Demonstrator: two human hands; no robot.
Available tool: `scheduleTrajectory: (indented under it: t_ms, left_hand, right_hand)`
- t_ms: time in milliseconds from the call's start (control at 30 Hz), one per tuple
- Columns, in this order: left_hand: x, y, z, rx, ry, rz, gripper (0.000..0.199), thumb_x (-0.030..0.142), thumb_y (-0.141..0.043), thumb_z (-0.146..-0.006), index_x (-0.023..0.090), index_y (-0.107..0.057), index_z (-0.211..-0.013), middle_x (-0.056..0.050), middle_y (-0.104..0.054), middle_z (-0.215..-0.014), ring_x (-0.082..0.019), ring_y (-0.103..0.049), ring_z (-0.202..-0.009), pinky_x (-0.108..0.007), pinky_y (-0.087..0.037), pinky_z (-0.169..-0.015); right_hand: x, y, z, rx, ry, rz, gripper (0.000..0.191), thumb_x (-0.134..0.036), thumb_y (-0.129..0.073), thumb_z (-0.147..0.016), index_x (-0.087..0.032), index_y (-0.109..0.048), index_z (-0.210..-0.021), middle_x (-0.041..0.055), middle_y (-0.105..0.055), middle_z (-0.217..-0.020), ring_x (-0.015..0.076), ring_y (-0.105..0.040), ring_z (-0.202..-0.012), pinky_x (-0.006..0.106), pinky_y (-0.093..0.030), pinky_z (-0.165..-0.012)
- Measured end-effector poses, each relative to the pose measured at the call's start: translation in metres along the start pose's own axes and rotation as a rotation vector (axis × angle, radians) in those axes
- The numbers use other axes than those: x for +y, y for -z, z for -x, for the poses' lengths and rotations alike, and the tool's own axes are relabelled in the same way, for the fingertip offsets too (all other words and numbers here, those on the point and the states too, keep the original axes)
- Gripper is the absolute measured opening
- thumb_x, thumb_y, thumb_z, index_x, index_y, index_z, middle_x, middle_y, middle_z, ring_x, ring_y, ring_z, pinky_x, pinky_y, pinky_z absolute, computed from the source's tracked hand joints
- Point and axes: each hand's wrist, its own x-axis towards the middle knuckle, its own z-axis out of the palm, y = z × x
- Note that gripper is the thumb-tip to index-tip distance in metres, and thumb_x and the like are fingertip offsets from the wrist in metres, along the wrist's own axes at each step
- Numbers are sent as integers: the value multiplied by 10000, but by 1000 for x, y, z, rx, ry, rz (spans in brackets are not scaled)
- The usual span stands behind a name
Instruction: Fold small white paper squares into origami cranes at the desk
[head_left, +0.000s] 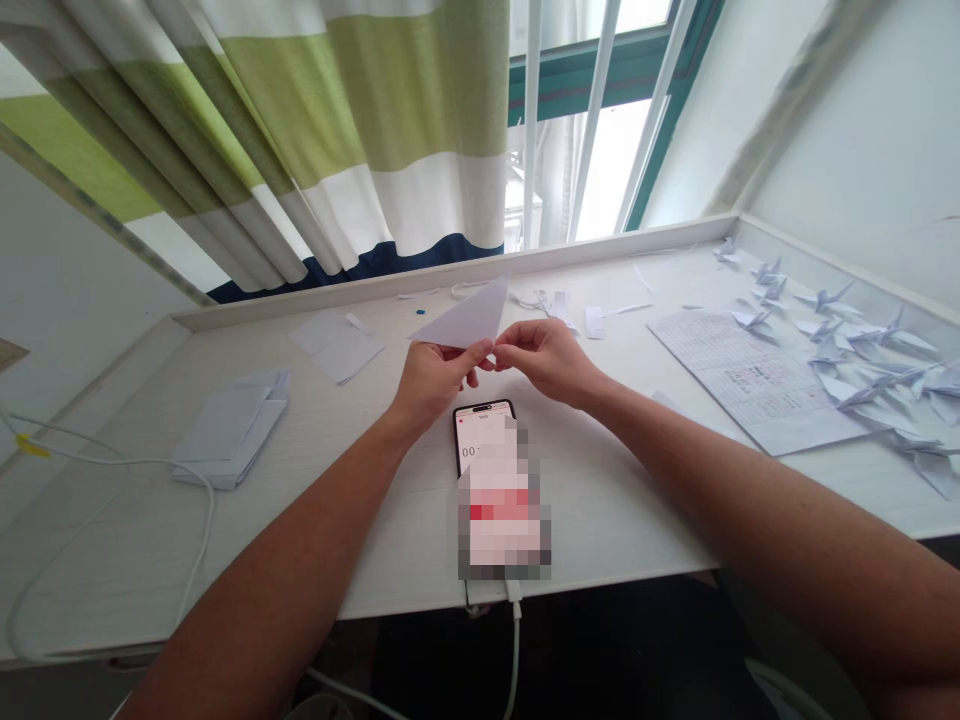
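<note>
Holding a folded paper [469,318] above the table [390,540], just beyond the far end of the phone [486,435]. It shows as a triangle, one point up and to the right. My left hand [442,380] has its grip closed on the lower edge, thumb in front. My right hand [551,360] has its grip pinched on the lower right corner, fingertips right beside the left thumb.

Phone lies screen up between my forearms, mostly pixelated; white cable [516,640] plugged in at its near end. Left side of table: paper stack [229,430], edges uneven, with loose sheets [341,350] further back. Paper scraps [594,322] lie behind my right hand. Right side: written sheet [739,375] lying flat, with a crowd of paper birds [825,298] around and partly on it. Striped curtain [420,110] hangs behind the table, beside the window bars [596,120].
</note>
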Motion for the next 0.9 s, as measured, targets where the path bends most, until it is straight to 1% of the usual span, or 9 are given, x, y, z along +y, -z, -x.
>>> scheduleTrajectory:
  t_ms: [133, 300, 433, 567, 733, 900]
  left_hand:
    - [0, 0, 0, -7, 0, -12, 445, 568, -871, -726, 136, -783, -791, -79, -762, -701, -118, -571, -511, -250, -401, -471]
    - [0, 0, -1, -12, -11, -22, 421, 539, -886, -727, 135, -788, -798, -72, -760, -688, -121, -576, -507, -253, -422, -470]
    - [-4, -5, 1, 37, -74, -68, 394, 523, -851, -779, 140, -777, -731, -68, -747, -658, -126, -589, -509, -256, -449, -481]
    - [-9, -13, 4, 96, -134, -109, 370, 473, -795, -842, 147, -755, -671, -58, -718, -611, -135, -601, -499, -256, -445, -473]
    - [-13, -18, 6, 109, -158, -172, 369, 415, -765, -869, 162, -713, -605, -44, -689, -570, -144, -608, -485, -263, -431, -480]
    - [-17, -18, 6, 124, -211, -319, 359, 357, -752, -886, 178, -698, -579, -46, -690, -569, -171, -650, -528, -283, -443, -535]
  right_hand:
    - [0, 1, -1, -5, 5, 7, 143, -293, -735, -835, -167, -760, -773, 72, -780, -790, 199, -713, -775, 370, -576, -781]
    - [-1, 0, -1, -1, 10, 36, 119, -253, -711, -820, -177, -726, -730, 40, -753, -745, 167, -667, -725, 321, -519, -699]
    - [-4, -4, 1, 37, 15, 59, 133, -224, -673, -818, -178, -682, -694, 35, -729, -714, 156, -632, -684, 311, -475, -652]
    - [-9, -8, 3, 108, 16, 165, 142, -227, -664, -812, -181, -663, -677, 26, -695, -664, 148, -571, -634, 310, -430, -603]
    - [-12, -8, 6, 133, 23, 295, 173, -243, -677, -811, -187, -647, -650, 19, -660, -631, 144, -526, -621, 315, -403, -591]
    - [-14, -9, 6, 148, 24, 381, 193, -240, -679, -798, -199, -610, -622, 21, -654, -633, 150, -521, -624, 319, -389, -577]
